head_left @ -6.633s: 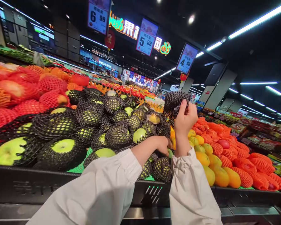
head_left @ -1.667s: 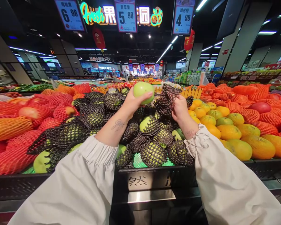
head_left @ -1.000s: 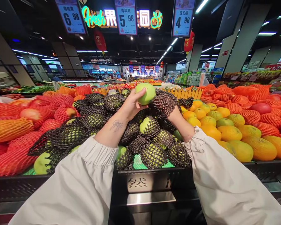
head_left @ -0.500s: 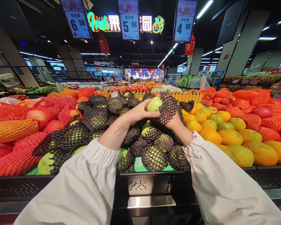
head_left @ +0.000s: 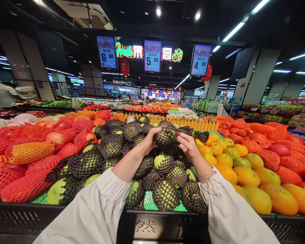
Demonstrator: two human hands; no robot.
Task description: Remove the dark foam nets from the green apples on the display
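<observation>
A green apple [head_left: 165, 134] in a black foam net is raised above the middle pile. My left hand [head_left: 149, 140] grips its left side, with the thumb along the upper edge. The bent fingers of my right hand [head_left: 189, 145] are at the right side of the netted apple. The net covers nearly all of the fruit, and the fingers behind it are hidden. Below the hands lie several more netted green apples, one with a bare green top [head_left: 160, 162].
Red-netted fruit [head_left: 33, 166] is heaped on the left. Bare oranges [head_left: 247, 176] lie close to my right forearm, with orange-netted fruit [head_left: 274, 147] beyond. The display's black front edge [head_left: 165, 212] runs below my wrists. A low yellow fence [head_left: 193, 122] stands behind the apples. A person [head_left: 3, 96] is far left.
The net that was bunched over my right hand now covers the apple, whose bare green side showed before. My right hand has come out of the net. The view has tilted upward.
</observation>
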